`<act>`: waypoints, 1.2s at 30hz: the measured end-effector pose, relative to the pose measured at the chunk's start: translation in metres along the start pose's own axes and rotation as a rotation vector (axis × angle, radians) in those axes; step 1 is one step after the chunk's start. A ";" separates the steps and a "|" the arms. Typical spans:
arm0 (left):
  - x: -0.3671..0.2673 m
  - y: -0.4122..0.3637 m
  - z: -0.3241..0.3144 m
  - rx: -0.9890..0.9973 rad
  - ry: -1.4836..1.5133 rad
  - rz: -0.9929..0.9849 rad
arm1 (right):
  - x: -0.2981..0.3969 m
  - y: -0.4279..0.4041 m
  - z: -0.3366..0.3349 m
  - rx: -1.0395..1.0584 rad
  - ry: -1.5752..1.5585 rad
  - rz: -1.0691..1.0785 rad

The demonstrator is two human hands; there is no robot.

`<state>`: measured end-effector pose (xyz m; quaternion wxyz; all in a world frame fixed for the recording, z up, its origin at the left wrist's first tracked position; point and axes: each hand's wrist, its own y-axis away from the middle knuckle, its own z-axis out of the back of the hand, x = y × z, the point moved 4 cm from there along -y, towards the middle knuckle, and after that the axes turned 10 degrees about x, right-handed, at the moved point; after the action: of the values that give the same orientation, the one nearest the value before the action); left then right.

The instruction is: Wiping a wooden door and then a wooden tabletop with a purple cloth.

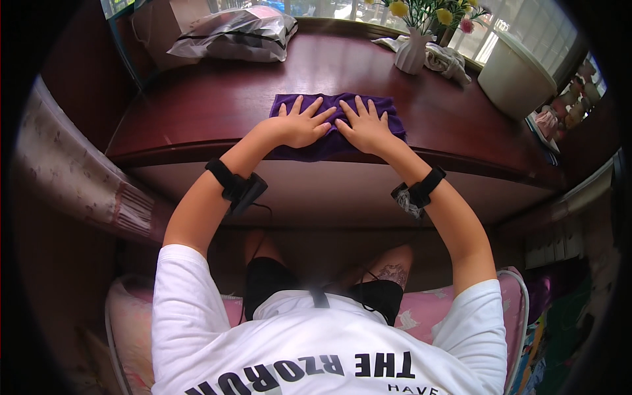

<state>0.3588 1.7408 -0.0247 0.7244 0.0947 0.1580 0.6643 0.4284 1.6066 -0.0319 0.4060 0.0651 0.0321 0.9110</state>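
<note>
A purple cloth (pixel 316 151) lies spread and slightly wrinkled at the front edge of a dark red wooden tabletop (pixel 197 106), with its lower part hanging over the edge. My left hand (pixel 302 126) rests palm down on its left half, fingers spread. On the right half, my right hand (pixel 364 124) lies flat in the same way, its fingers apart. The two hands are close together but do not touch. Neither hand grasps the cloth. Each forearm wears a black strap with a small dark device.
A clear plastic bag (pixel 242 37) with contents lies at the back left, beside a paper bag (pixel 165 29). At the back right stand a white vase (pixel 412 53) with flowers, a crumpled light cloth (pixel 446 61) and a cream plastic bin (pixel 516 76). Curtained windows border the back.
</note>
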 end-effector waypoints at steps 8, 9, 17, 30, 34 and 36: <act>0.010 -0.035 0.008 0.030 0.092 0.116 | -0.003 -0.042 0.001 0.149 -0.079 -0.178; 0.010 -0.039 0.006 0.026 0.094 0.127 | -0.004 -0.044 0.000 0.145 -0.079 -0.180; 0.007 -0.047 0.010 -0.092 0.076 0.183 | -0.010 -0.049 0.006 0.210 -0.079 -0.220; -0.010 -0.005 -0.012 -0.378 0.026 0.191 | -0.006 -0.008 -0.006 -0.123 0.012 -0.101; -0.017 0.018 -0.021 -0.475 -0.010 0.168 | 0.000 0.013 -0.010 -0.190 0.020 -0.028; -0.022 0.031 -0.030 -0.626 -0.040 0.153 | 0.003 0.023 -0.008 -0.215 0.033 0.029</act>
<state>0.3177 1.7201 -0.0397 0.6692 -0.1083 -0.0758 0.7312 0.4083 1.5941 -0.0374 0.3969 0.0064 -0.0602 0.9159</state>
